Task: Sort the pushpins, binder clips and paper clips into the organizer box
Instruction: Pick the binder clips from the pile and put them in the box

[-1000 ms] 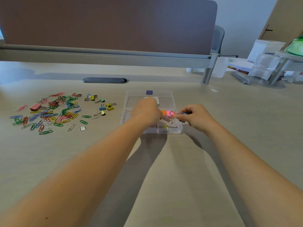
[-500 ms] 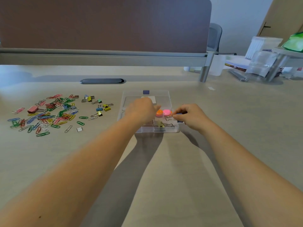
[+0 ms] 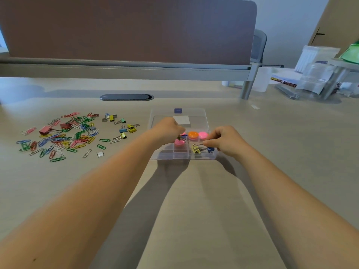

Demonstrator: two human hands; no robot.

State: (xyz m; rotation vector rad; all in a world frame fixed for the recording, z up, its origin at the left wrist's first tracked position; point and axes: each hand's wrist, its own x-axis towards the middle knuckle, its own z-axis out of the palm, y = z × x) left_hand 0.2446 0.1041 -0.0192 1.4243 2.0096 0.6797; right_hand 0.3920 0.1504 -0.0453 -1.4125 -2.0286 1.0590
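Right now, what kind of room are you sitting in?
Probably an office. There's a long desk with a partition screen along its back edge, an office chair behind it, and heaps of paper clips for sorting.

Organizer box (image 3: 210,156): clear plastic, small blue latch at far edge, white label on lid. Between the left hand (image 3: 168,129) and right hand (image 3: 227,139): orange pushpin (image 3: 193,135), pink pushpin (image 3: 203,135); another pink pushpin (image 3: 179,143) under the left hand. Below right-hand fingers: yellow binder clip (image 3: 196,149), blue binder clip (image 3: 210,149). Left of left hand: paper clips (image 3: 58,138), mixed red, green, blue, yellow, pink, white. Desk (image 3: 194,200): pale beige.
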